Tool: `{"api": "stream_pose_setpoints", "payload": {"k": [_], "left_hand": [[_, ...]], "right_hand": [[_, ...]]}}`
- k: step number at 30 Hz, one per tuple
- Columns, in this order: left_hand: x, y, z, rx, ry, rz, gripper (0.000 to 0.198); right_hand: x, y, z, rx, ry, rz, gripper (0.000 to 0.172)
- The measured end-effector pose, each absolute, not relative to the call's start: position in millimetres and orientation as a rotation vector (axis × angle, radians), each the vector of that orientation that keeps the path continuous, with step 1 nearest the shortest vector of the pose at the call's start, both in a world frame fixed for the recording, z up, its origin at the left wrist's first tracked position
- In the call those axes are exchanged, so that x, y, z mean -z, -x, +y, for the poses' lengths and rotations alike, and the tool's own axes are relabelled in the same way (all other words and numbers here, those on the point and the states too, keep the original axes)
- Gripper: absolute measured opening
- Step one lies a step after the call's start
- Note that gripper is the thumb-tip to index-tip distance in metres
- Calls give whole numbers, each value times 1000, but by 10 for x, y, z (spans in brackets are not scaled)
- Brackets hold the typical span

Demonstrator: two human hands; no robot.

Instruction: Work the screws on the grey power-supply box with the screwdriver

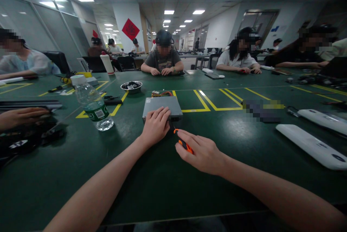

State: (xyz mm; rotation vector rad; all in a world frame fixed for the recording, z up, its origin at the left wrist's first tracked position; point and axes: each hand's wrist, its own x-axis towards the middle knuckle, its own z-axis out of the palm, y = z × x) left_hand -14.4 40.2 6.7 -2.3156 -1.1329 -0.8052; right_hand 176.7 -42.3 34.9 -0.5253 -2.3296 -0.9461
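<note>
A grey metal box (160, 104), with coloured wires (162, 94) behind it, lies on the green table (135, 188) in front of me. My left hand (156, 125) rests on its top and near edge, fingers extended and slightly apart. In my right hand (199, 149) is an orange and black screwdriver (185, 146), gripped between thumb and fingers. The screwdriver points up and left at the near right side of the box, close to my left fingertips. Whether its tip touches the box is too small to tell.
A water bottle (93, 107) and a metal bowl (131, 87) stand to the left. White casings (311, 146) lie at right. Another person's hand (23, 117) is over dark parts at far left. People sit across the table.
</note>
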Motion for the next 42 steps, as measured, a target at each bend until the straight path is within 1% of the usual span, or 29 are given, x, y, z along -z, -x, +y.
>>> {"api": "stream_pose_setpoints", "payload": {"k": [6, 14, 20, 29, 36, 42], "left_hand": [[-76, 138, 394, 821, 2315, -1142, 35], [-85, 129, 384, 824, 2307, -1146, 35], [-91, 135, 383, 812, 2299, -1146, 35], [-71, 134, 395, 808, 2298, -1150, 34], [-85, 132, 385, 818, 2303, -1139, 35], [-87, 131, 383, 814, 2300, -1144, 35]], "right_hand": [[-388, -1743, -473, 919, 614, -2342, 11], [-373, -1749, -471, 876, 556, -2368, 17], [-359, -1759, -466, 862, 585, -2360, 14], [-358, -1749, -493, 871, 542, -2365, 21], [-401, -1736, -513, 866, 609, -2386, 14], [-379, -1709, -562, 857, 639, -2398, 20]]}}
